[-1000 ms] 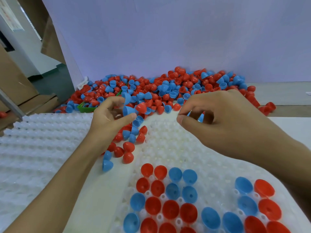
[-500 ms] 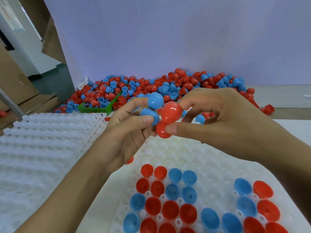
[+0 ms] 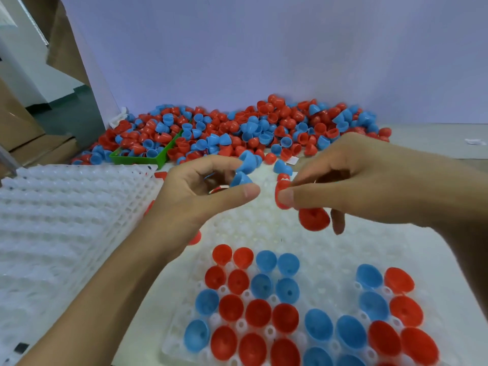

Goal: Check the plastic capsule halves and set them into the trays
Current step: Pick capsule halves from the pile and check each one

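At centre frame the left hand [image 3: 200, 196] pinches two blue plastic capsule halves [image 3: 244, 169]; the right hand [image 3: 364, 180] holds two red plastic capsule halves [image 3: 313, 219]. Below, the white moulded tray [image 3: 330, 247] seats roughly thirty halves, its upper rows unfilled. A large loose red-and-blue heap [image 3: 237, 133] waits above.

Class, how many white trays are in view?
2: the left tray, bare, and the front tray, part-filled. More may be stacked under the left one.
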